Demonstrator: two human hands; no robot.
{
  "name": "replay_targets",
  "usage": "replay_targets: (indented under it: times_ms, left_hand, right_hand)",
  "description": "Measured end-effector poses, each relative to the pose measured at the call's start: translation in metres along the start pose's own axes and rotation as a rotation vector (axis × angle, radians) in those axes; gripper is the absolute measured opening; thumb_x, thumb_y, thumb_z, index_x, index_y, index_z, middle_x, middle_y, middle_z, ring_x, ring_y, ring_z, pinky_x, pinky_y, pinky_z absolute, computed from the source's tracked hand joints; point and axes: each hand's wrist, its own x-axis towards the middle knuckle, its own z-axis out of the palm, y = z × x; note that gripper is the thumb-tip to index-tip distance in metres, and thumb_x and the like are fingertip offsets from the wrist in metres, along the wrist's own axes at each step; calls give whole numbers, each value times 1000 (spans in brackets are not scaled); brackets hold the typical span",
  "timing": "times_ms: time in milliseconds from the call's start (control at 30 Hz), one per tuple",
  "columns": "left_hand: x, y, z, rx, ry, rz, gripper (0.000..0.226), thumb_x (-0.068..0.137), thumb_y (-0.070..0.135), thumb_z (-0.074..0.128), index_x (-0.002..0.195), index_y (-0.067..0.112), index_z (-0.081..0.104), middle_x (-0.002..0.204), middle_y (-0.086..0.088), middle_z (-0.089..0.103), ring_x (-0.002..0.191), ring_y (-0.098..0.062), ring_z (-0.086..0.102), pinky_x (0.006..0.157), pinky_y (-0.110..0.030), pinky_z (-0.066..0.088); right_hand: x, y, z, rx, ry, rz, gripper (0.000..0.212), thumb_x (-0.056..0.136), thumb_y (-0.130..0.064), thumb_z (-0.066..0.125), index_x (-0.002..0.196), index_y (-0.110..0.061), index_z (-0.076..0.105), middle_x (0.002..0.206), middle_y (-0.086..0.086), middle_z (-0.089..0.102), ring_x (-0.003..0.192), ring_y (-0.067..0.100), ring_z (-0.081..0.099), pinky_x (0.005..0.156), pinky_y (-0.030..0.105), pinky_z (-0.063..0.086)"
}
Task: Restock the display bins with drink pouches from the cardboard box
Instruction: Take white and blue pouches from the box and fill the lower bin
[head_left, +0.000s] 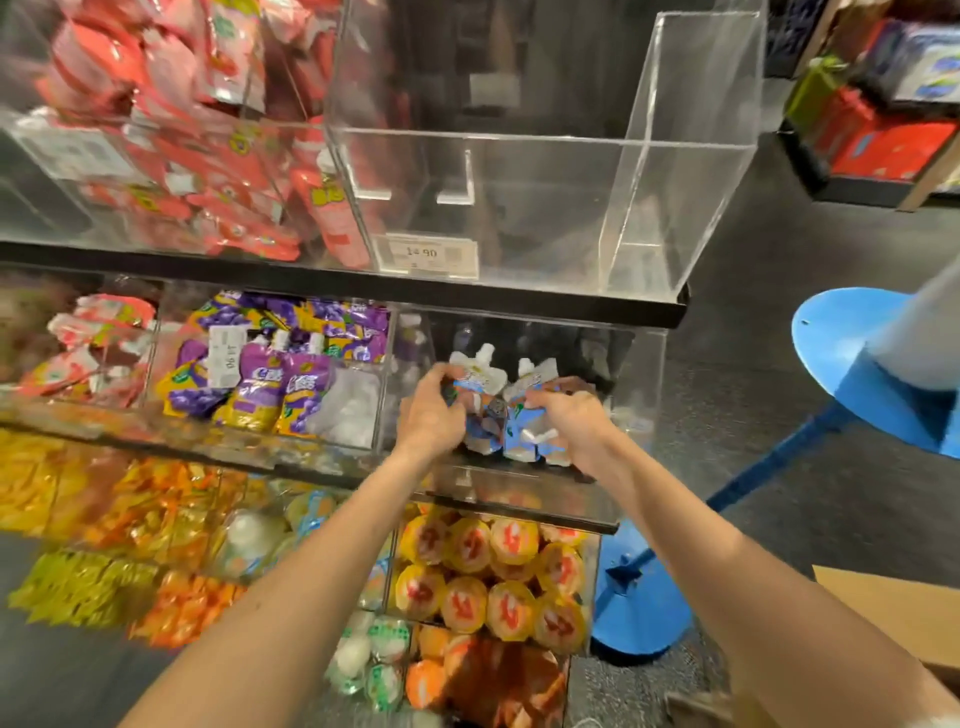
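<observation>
Both hands reach into the clear bin (641, 384) at far right of the middle shelf. Left hand (432, 413) curled round blue-white drink pouches (480, 371), right hand (574, 423) grips more of them, some spouts up. Cardboard box (883, 603) corner at lower right

Bare left hand (430, 413) and right hand (574, 423), forearms (311, 561) uncovered.

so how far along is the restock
Done: the red pouch bin and purple pouch bin look full. In hand: left hand and right hand each grip blue-white pouches at the right middle bin. Left: that bin looks mostly unfilled, and the top clear bin holds no pouches.
</observation>
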Motion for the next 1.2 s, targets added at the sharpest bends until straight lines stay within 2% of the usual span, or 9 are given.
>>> replay_targets:
  times_ms: [67,200,333,533,733,867,1000,1100,1200]
  left_hand:
    - [20,-6,2,210,-6,-37,27,95,22,59,121,27,58,120,-9,66,114,-35,59,97,-39,47]
    - [47,-14,11,335,-46,-32,34,95,18,57,129,21,53,121,-13,66,116,-38,59,97,-42,47]
    - [60,-19,21,405,-80,-79,34,99,22,54,131,13,46,124,-21,63,117,-43,57,96,-45,45]
    - [69,-26,25,687,-123,38,37,104,12,41,139,4,34,127,-23,60,118,-41,59,95,-45,45]
    - [69,-18,24,1093,-157,214,35,104,7,36,138,9,46,138,-17,47,110,-30,65,84,-36,53]
    - [63,-13,18,1199,-224,200,31,103,11,43,131,10,57,140,-15,44,116,-28,61,87,-34,51]
    - [57,4,1,860,-216,145,32,99,12,52,130,13,58,130,-13,58,116,-32,59,87,-40,48]
    - [35,7,-7,324,-124,287,19,100,21,52,105,23,70,107,-3,70,95,-16,60,81,-30,43]
    - [-21,15,-7,-84,-150,459,19,95,25,64,77,31,68,75,4,68,71,-8,56,67,-28,43]
  right_hand:
    - [15,0,0,-21,21,53,9,93,-15,66,88,-12,59,87,10,63,72,21,57,65,31,43]
    - [46,11,13,-208,63,134,25,94,-28,67,105,-6,62,106,9,69,102,28,67,83,38,51]
    - [71,22,38,-409,78,95,32,90,-34,71,101,-4,71,102,11,72,101,29,69,79,36,53]
    - [91,32,71,-491,88,111,46,90,-27,71,126,-1,59,123,13,66,115,30,63,87,36,52]
    - [91,34,77,-641,172,-20,53,90,-27,72,129,-1,46,125,18,60,122,35,54,91,37,46]
    - [85,33,79,-750,132,-104,32,93,-31,67,109,-4,62,109,13,67,106,31,63,79,35,48]
    - [64,18,63,-780,74,-117,23,94,-29,64,96,-7,68,98,9,69,97,27,65,77,34,51]
    - [18,8,39,-691,92,-221,19,96,-28,58,87,-13,64,85,2,64,84,20,61,70,29,44]
    - [-58,28,3,-451,292,-388,18,92,-27,64,77,-18,61,69,-7,59,66,11,55,61,27,40]
